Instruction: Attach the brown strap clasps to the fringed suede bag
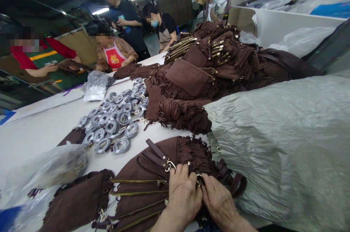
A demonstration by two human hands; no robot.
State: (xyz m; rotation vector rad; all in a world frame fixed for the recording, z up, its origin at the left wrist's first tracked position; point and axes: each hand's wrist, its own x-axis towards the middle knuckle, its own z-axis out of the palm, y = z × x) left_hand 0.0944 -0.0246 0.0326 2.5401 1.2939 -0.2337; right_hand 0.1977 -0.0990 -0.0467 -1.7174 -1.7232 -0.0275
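Observation:
Side by side at the bottom centre, my left hand and my right hand are closed, fingertips together around a small gold metal clasp. Beneath them lies an overlapping row of brown suede pouches with gold zips and fringe. A brown wrist strap with a gold swivel hook rests just beyond my left fingers. Another strap loop sticks out right of my right hand. My fingers partly hide the clasp and what it is attached to.
Plastic-wrapped coiled straps lie on the white table. Behind stands a heap of fringed brown bags. Grey-green plastic sheeting covers the right side. At left are a clear bag and another pouch. Several people stand or sit beyond.

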